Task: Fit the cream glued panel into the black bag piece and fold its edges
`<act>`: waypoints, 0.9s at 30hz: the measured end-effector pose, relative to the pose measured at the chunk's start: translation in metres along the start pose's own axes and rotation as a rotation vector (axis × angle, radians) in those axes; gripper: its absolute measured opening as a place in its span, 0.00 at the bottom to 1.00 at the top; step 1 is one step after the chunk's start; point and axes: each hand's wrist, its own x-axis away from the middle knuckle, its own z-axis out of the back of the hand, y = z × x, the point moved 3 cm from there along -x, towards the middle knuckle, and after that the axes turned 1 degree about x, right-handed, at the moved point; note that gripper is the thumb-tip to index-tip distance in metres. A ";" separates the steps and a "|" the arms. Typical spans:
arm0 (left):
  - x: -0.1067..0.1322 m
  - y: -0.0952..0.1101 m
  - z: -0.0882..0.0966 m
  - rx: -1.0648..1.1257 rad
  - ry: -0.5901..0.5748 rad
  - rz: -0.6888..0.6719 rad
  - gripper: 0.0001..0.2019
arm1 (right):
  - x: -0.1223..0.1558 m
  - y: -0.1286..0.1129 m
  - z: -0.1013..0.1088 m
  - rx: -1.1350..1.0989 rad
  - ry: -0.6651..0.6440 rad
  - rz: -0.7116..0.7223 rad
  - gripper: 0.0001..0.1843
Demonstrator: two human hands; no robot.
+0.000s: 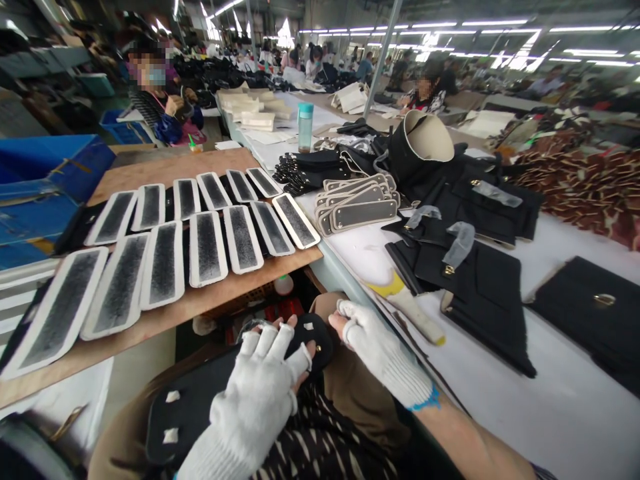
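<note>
Both my hands wear white fingerless knit gloves and rest over my lap. My left hand (265, 380) lies on a long black leather strip (200, 400) with small white patches, fingers curled over its rounded end. My right hand (380, 350) pinches the same rounded end from the right, thumb and fingers closed on it. The strip runs down-left across my thighs.
A wooden board (165, 313) at left carries two rows of white-edged, dark-brushed strips (165, 263). On the white table (550, 400) lie a stack of grey-edged pieces (357, 207), black bag panels (480, 287), a brush (415, 313) and a teal bottle (305, 127). Other people sit beyond.
</note>
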 end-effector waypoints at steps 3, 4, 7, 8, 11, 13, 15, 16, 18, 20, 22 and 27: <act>0.001 0.001 0.001 -0.009 0.021 -0.010 0.17 | -0.003 -0.012 0.000 0.064 0.072 0.100 0.20; 0.001 0.002 0.001 -0.007 0.026 -0.014 0.17 | -0.004 -0.017 -0.004 0.079 0.078 0.131 0.19; 0.000 0.003 0.003 0.011 -0.002 -0.010 0.17 | -0.003 -0.032 -0.022 0.149 0.077 0.173 0.17; 0.000 0.003 0.004 0.018 -0.030 -0.001 0.17 | -0.002 -0.036 -0.029 0.181 0.079 0.188 0.16; -0.001 0.003 0.006 0.044 -0.097 0.020 0.19 | 0.000 -0.041 -0.047 0.270 0.082 0.225 0.14; -0.002 0.004 0.006 0.069 -0.108 0.026 0.19 | -0.001 -0.039 -0.054 0.303 0.087 0.195 0.16; -0.002 0.004 0.007 0.094 -0.105 0.041 0.20 | -0.004 -0.033 -0.058 0.284 0.078 0.143 0.19; -0.002 0.004 0.007 0.107 -0.110 0.044 0.20 | -0.005 -0.031 -0.058 0.258 0.076 0.119 0.21; -0.003 0.004 0.008 0.128 -0.113 0.040 0.22 | -0.008 -0.026 -0.058 0.202 0.064 0.088 0.24; -0.003 0.004 0.008 0.143 -0.109 0.022 0.20 | -0.010 -0.024 -0.058 0.172 0.038 0.078 0.26; -0.003 0.003 0.008 0.166 -0.085 0.001 0.19 | -0.011 -0.023 -0.057 0.151 0.005 0.075 0.27; -0.003 0.000 0.007 0.181 0.062 0.038 0.25 | -0.013 -0.018 -0.054 0.077 -0.004 0.078 0.27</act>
